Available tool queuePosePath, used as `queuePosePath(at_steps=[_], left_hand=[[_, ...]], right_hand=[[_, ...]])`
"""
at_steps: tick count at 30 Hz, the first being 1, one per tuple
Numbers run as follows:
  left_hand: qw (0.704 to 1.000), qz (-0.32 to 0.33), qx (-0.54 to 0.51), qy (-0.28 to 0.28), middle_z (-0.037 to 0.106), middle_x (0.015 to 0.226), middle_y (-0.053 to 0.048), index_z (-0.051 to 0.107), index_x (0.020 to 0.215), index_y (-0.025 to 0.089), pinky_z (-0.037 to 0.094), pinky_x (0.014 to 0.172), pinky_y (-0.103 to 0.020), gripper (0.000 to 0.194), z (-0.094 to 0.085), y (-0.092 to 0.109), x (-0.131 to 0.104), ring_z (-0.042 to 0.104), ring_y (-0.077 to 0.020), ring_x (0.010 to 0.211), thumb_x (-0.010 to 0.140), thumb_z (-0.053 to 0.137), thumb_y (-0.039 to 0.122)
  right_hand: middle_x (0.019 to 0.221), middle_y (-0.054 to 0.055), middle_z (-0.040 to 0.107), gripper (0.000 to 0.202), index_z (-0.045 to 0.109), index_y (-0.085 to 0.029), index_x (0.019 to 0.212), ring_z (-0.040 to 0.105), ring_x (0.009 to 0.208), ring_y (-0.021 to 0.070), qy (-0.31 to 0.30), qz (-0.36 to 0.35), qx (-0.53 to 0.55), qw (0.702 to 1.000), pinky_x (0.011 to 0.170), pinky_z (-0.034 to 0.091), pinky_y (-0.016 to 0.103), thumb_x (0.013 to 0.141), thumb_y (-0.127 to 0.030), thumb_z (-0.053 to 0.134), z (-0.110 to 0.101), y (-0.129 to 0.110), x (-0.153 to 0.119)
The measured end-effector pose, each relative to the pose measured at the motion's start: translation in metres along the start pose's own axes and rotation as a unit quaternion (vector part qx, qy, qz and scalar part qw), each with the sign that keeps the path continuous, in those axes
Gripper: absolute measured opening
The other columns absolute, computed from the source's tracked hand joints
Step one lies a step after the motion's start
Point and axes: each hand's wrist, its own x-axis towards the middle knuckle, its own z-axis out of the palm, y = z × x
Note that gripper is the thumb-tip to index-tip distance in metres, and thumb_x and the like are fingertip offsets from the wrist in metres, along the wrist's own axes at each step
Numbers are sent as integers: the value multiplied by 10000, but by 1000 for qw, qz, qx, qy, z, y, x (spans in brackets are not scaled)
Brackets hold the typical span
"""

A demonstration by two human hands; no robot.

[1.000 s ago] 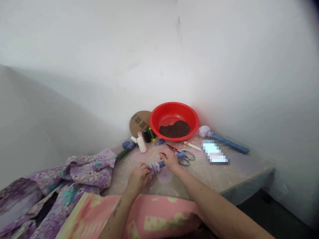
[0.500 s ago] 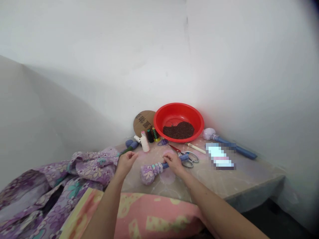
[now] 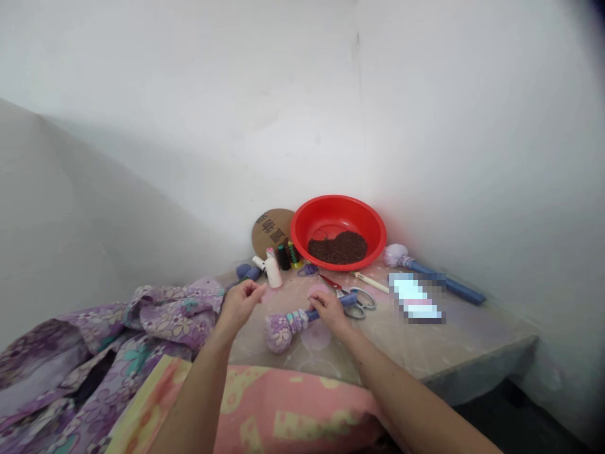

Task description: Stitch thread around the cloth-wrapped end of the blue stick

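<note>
Floral cloth-headed mallet (image 3: 280, 333) lies aslant on table (image 3: 425, 347): padded head between the two grips and nearer the wearer, blue handle running through the right grip (image 3: 329, 312), its end poking out beyond. Right grip curled round the handle, thumb and forefinger tips together. Left grip (image 3: 239, 308) pinched, tips meeting, apart from the mallet; too small to tell if thread sits between them. White thread cone (image 3: 273, 273) just beyond left grip. Scissors (image 3: 341, 292) just past right grip, behind the handle end. Purple cord (image 3: 310, 270) and red basin (image 3: 300, 233) of dark grains farther beyond. Right of right grip: pixelated phone (image 3: 416, 296), then pale-headed mallet (image 3: 396, 255). Left of left grip: heaped floral fabric (image 3: 174, 315).
</note>
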Motion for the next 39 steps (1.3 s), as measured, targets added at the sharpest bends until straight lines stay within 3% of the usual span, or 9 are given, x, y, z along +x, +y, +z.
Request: queuePosePath(at_steps=[3, 6, 9, 12, 16, 20, 27, 34, 39], left_hand=[[984, 2, -170, -49, 611, 731, -8, 492, 677, 157, 412, 616, -205, 299, 16, 10, -7, 548, -109, 696, 709, 453, 451], [968, -30, -230, -93, 553, 582, 41, 460, 686, 180, 435, 607, -215, 294, 32, 16, -10, 538, -83, 570, 746, 390, 459], [986, 2, -141, -91, 462, 506, 60, 434, 641, 190, 384, 503, -184, 255, 43, 13, -6, 466, -67, 479, 754, 383, 413], [995, 51, 28, -83, 491, 550, 31, 454, 622, 172, 342, 517, -191, 244, 50, 6, 0, 461, -81, 528, 755, 387, 366], [964, 100, 229, -93, 553, 657, -12, 509, 647, 166, 313, 580, -213, 218, 55, 0, 3, 490, -113, 637, 752, 409, 328], [931, 116, 330, -108, 571, 693, -41, 529, 662, 170, 297, 592, -230, 223, 56, 5, 2, 507, -140, 672, 755, 424, 344], [920, 94, 352, -142, 598, 724, -67, 558, 700, 170, 306, 626, -257, 257, 56, 7, 12, 533, -177, 717, 758, 411, 372], [938, 54, 305, -154, 606, 758, -46, 566, 756, 168, 310, 600, -227, 265, 64, -13, 24, 519, -140, 700, 763, 397, 371], [945, 31, 254, -206, 614, 741, -15, 607, 788, 175, 324, 559, -199, 300, 68, -29, 25, 523, -124, 668, 695, 470, 425]], right_hand=[[570, -6, 593, 180, 604, -194, 629, 534, 575, 129, 1, 2, 14, 1000, 572, 381, 230, 727, -256, 467, -1, -1, -2], [574, -7, 592, 175, 602, -191, 632, 533, 579, 127, -2, 1, 26, 1000, 574, 384, 229, 726, -243, 464, -1, -2, -3], [574, -7, 592, 170, 598, -192, 620, 529, 578, 127, -1, -3, 31, 1000, 577, 384, 229, 722, -233, 468, -2, -3, -4], [573, -6, 591, 170, 598, -191, 617, 525, 574, 126, 2, -4, 31, 1000, 573, 381, 228, 722, -235, 471, -3, -2, -5], [588, -3, 594, 172, 600, -188, 641, 530, 590, 129, 4, -9, 21, 1000, 578, 381, 229, 732, -242, 465, -2, 0, -5], [593, -1, 597, 166, 597, -192, 642, 538, 605, 136, 6, -10, 12, 1000, 590, 388, 236, 731, -230, 461, -1, 1, -6], [590, 2, 593, 166, 578, -181, 633, 532, 588, 132, 10, -9, 25, 1000, 583, 388, 231, 731, -234, 455, -1, 0, -10], [551, -8, 546, 163, 546, -161, 613, 505, 563, 122, 16, 3, 84, 996, 571, 387, 229, 718, -235, 445, -6, -5, -16], [551, -9, 540, 143, 540, -160, 604, 503, 567, 119, -9, 13, 114, 993, 584, 391, 230, 701, -226, 457, -15, -12, -18]])
